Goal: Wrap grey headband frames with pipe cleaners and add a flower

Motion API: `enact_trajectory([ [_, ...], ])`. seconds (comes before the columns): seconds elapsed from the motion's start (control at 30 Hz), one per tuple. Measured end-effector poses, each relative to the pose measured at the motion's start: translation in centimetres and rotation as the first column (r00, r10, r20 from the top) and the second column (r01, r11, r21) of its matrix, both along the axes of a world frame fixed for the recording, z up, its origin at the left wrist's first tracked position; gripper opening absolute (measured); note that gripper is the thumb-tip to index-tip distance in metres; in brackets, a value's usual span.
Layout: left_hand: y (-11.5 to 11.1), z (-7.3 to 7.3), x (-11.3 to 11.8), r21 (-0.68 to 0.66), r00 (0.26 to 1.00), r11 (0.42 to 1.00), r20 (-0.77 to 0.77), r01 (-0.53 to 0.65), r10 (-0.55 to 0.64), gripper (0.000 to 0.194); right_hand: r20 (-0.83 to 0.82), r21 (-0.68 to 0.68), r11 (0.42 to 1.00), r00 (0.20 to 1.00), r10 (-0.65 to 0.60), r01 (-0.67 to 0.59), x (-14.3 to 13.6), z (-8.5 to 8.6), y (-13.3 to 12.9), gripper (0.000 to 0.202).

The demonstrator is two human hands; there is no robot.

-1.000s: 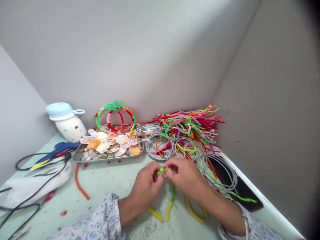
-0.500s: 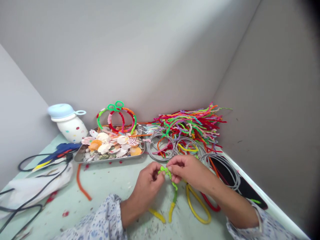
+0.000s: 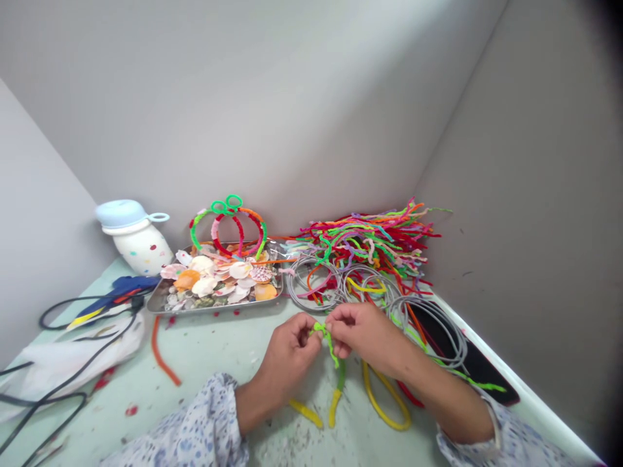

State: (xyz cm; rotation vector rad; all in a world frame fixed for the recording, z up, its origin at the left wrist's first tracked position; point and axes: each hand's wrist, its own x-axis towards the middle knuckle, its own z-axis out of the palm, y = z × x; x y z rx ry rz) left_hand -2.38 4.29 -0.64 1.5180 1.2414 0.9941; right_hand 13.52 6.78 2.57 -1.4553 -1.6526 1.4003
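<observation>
Above the table's middle, my left hand (image 3: 287, 350) and my right hand (image 3: 365, 334) pinch a lime-green pipe cleaner (image 3: 318, 327) between thumbs and fingertips. It is bunched and twisted there, and a short kinked tail (image 3: 333, 353) hangs under my right fingers. Just below my hands shows a wrapped strip (image 3: 335, 407), green above and yellow at its end. A yellow end (image 3: 306, 414) lies left of it, partly behind my left hand. My palms and forearms hide the rest. To the right, a yellow loop (image 3: 388, 407) lies beneath my right forearm.
Behind stand a metal tray (image 3: 214, 310) of shells with pipe-cleaner hoops (image 3: 239, 224), a pile of coloured pipe cleaners (image 3: 370, 237) and grey wire coils (image 3: 316, 305). At left are a white bottle (image 3: 141, 250), a blue-handled tool (image 3: 131, 285) and black cables (image 3: 104, 347).
The lime-green tail below my right fingers has shifted left and hangs shorter. More of a lime-green strand now shows along my right forearm. Both hands keep their pinch, almost in place.
</observation>
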Motion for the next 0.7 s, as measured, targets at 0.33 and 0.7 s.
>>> enact_trajectory([
  [0.33, -0.2, 0.0, 0.0, 0.023, 0.999, 1.0, 0.049, 0.001, -0.002, 0.015, -0.087, -0.017, 0.997, 0.993, -0.078, 0.077, -0.8, 0.2, -0.3, 0.007],
  [0.7, -0.4, -0.5, 0.3, -0.018, 0.957, 1.0, 0.289, 0.012, -0.006, 0.019, -0.206, 0.006, 0.985, 0.964, -0.168, 0.173, -1.6, -0.2, -0.8, 0.013],
])
